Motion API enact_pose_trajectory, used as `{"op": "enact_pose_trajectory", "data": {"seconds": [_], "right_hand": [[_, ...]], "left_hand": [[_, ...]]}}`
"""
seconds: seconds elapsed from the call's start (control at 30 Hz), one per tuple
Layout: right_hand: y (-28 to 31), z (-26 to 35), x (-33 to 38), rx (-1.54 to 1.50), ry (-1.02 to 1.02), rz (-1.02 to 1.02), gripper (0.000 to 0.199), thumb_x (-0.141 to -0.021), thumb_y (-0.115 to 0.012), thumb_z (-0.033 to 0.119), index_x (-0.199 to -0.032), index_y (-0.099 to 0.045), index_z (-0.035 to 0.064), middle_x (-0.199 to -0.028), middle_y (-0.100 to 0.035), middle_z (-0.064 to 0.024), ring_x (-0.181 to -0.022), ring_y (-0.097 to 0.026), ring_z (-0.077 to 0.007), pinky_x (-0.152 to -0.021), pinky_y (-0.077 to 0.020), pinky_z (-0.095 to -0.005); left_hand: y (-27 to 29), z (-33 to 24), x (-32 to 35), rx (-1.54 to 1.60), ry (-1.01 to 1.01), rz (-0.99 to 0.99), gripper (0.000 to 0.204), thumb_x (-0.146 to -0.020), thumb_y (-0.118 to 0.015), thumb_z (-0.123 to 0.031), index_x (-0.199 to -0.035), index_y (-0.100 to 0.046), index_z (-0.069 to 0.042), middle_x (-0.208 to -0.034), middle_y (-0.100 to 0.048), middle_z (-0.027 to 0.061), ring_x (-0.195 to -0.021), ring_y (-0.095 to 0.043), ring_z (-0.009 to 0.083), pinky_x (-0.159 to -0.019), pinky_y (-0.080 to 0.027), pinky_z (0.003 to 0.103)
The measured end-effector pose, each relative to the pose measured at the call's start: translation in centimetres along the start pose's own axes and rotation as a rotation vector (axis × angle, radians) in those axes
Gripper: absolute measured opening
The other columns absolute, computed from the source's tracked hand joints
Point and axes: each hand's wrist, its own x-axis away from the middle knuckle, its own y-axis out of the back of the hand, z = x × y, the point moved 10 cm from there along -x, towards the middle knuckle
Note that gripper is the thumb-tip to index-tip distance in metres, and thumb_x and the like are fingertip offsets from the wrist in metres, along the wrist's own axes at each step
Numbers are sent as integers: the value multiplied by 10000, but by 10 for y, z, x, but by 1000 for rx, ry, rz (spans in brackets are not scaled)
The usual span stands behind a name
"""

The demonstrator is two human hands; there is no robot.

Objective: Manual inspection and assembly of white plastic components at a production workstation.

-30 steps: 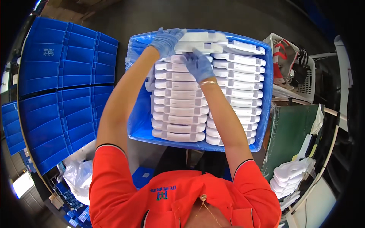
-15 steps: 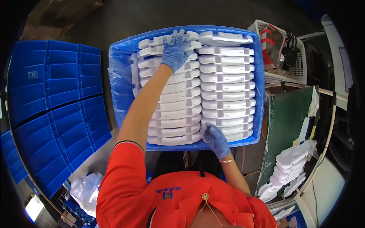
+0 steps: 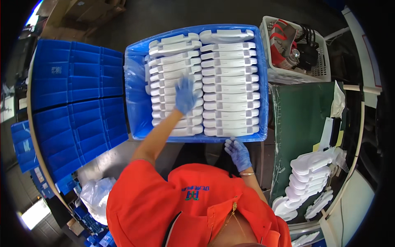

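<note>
The white moulded pieces are packed in two long rows, left and right, inside a blue bin; both rows are stretched from the far wall almost to the near one, so the laying-in may be judged well advanced; at the far end, a few pieces are set less evenly than the others, and a few more are seen on edge along the left row's outer side; whether further layers lie beneath cannot be told.

The left hand is held over the left row, its fingers spread and blurred, with nothing seen in its grasp; whether the pieces are touched cannot be told; the right hand is held at the bin's near edge, fingers loosely extended side by side, with no piece seen in it; contact with the rim cannot be made out.

The bin is lined with clear plastic film; to the right, a green surface is seen, on whose near part a stack of similar white pieces is left outside the bin; beyond it, a white basket is filled with bags and oddments; to the left, large blue crates are ranged, with a plastic bag nearer; far left, cardboard is piled on the dark floor.
</note>
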Motion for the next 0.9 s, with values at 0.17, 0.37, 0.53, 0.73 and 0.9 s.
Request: {"op": "enact_pose_trajectory", "data": {"seconds": [0.17, 0.37, 0.53, 0.73, 0.9], "right_hand": [[70, 24, 34, 126, 49, -95, 329, -917, -517, 195, -1216, -518, 58, -1148, -598, -148, -1023, -591, -255, -893, -472, -398], [163, 26, 47, 419, 160, -359, 240, -925, -512, 185, -1139, -568, 94, -1006, -661, -97, -850, -644, -166, -726, -516, -285], [305, -20, 69, 486, 248, -599, 227, -894, -544, 197, -1087, -591, 88, -905, -665, -68, -721, -609, -150, -590, -482, -277], [320, -96, 121, 435, 191, -768, 207, -875, -557, 216, -1035, -597, 90, -832, -652, -56, -641, -589, -143, -504, -441, -272], [315, -116, 164, 408, 159, -849, 223, -873, -557, 245, -1024, -594, 85, -819, -643, -55, -668, -593, -166, -519, -421, -277]], "left_hand": [[-35, -98, 150, 130, -20, 222, 766, -872, -441, -475, -1399, -228, 37, -1451, -234, 228, -1380, -153, 353, -1104, -46, 542], [-43, -97, 159, 133, 103, 378, 801, -874, -442, -520, -1407, -211, 32, -1468, -224, 197, -1394, -133, 298, -1110, -40, 512], [-44, -107, 150, 187, 44, 302, 797, -870, -443, -525, -1385, -238, 47, -1449, -240, 228, -1381, -158, 336, -1105, -56, 524], [-34, -93, 146, 188, 41, 319, 734, -874, -462, -476, -1396, -268, 1, -1461, -260, 176, -1385, -174, 284, -1092, -152, 498], [3, -23, 112, 78, -95, -227, 677, -844, -530, -378, -1365, -333, 7, -1389, -352, 234, -1302, -301, 371, -1086, -207, 430]]}}
